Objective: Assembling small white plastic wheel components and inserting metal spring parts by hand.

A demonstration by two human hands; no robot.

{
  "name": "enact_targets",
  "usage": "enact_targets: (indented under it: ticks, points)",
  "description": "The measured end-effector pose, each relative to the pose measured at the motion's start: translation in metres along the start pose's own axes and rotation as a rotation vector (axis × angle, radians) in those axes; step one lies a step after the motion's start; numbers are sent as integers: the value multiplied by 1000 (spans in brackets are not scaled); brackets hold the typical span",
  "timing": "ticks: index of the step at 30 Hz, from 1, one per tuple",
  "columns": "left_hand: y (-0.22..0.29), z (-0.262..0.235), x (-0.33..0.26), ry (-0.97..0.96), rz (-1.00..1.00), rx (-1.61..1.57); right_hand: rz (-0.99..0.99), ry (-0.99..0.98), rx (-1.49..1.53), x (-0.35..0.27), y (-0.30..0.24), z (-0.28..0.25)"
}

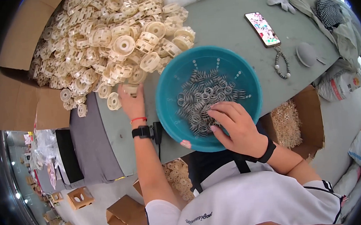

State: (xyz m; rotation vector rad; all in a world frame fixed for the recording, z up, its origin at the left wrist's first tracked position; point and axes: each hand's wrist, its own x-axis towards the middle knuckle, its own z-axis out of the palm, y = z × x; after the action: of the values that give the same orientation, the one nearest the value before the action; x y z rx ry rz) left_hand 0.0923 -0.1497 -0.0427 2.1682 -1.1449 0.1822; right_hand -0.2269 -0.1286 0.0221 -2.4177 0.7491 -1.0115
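Observation:
At the lower edge of a big pile of cream plastic spools (100, 38), my left hand (133, 106) is closed on one cream plastic spool (130, 90). My right hand (241, 129) reaches over the near right rim of a round teal basin (169, 128). Its thumb and fingers are apart, with the tips touching the heap of small metal coil springs (204, 95) inside. Some springs are hidden under that hand. Two loose cream spools (113, 101) lie just left of my left hand.
An open cardboard box (31, 98) stands left of the pile. A phone (263, 29) with a beaded strap and a grey rounded object (306, 54) lie on the green table (220, 20). Below the table's near edge is a carton (313, 120) of pale parts. A black cable hangs beside the basin.

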Motion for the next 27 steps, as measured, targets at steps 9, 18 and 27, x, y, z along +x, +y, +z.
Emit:
enact_targets:
  ticks: [9, 18, 27]
  points:
    - [55, -92, -90, -212, -428, -1443, 32, -53, 118, 2, 3, -6]
    - [130, -67, -126, -695, -71, -1096, 389, 29, 627, 6, 2, -7]
    - [149, -60, -129, -639, -316, -1336, 272, 152, 397, 5, 7, -15]
